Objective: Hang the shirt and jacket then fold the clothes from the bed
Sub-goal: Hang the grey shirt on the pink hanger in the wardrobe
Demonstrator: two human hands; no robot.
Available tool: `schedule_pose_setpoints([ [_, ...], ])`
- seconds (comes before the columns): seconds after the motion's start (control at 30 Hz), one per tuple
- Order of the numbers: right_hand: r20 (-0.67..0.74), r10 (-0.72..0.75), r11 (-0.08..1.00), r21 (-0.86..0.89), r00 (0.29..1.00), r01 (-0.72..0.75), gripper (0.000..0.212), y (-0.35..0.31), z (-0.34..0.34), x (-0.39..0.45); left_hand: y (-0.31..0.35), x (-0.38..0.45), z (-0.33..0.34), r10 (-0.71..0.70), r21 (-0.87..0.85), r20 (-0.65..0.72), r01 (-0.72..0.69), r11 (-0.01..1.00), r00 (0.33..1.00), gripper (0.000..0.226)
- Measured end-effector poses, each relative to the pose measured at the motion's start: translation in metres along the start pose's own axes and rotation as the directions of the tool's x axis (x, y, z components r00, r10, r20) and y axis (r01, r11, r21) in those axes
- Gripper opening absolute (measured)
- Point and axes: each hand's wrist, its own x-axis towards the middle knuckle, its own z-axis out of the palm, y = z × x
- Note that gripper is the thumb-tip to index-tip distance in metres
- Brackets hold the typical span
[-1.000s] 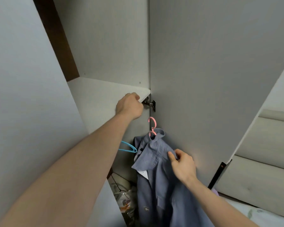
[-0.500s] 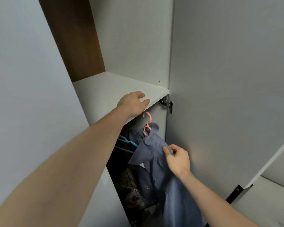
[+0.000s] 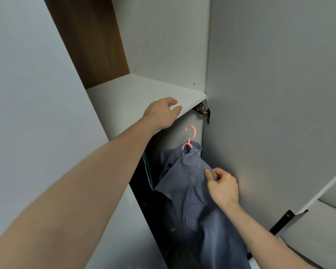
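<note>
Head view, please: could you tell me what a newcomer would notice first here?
A blue-grey button shirt on a pink plastic hanger sits low in the open wardrobe, pinched at the shoulder by the right hand. Above it, the left hand rests on the white wardrobe shelf.

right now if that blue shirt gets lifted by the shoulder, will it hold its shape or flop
Probably flop: the blue shirt creases and drapes where the right hand pinches its shoulder. It looks light, since a thin pink hanger carries it. It may slide off, as it sits crooked and bunched at the collar.
</note>
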Motion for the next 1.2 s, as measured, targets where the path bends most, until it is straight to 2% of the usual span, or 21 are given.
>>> schedule_pose_setpoints([
  [0.3, 0.030, -0.077, 0.995, -0.061, 0.997, 0.079, 0.041, -0.028, 0.031, 0.039, -0.005, 0.004, -0.004, -0.044, -0.071, -0.005, 0.044, 0.997, 0.999, 0.045],
  [0.47, 0.011, -0.124, 0.992, -0.034, 0.992, 0.125, 0.042, -0.048, 0.043, 0.064, -0.008, 0.007, -0.009, -0.030, -0.037, -0.025, 0.029, 0.999, 0.999, 0.046],
  [0.7, 0.008, -0.177, 0.984, 0.028, 0.984, 0.177, 0.042, -0.072, 0.065, 0.092, -0.010, 0.007, -0.003, -0.012, -0.099, -0.070, 0.005, 0.995, 0.997, 0.041],
  [1.0, 0.164, -0.216, 0.970, -0.081, 0.963, 0.231, 0.032, -0.079, 0.102, 0.118, -0.009, 0.009, 0.000, -0.034, -0.113, -0.125, 0.020, 0.993, 0.992, 0.034],
  [1.2, 0.273, -0.192, 0.961, -0.143, 0.943, 0.236, 0.028, -0.063, 0.121, 0.120, -0.010, 0.009, 0.001, -0.027, -0.115, -0.125, 0.013, 0.993, 0.992, 0.034],
])
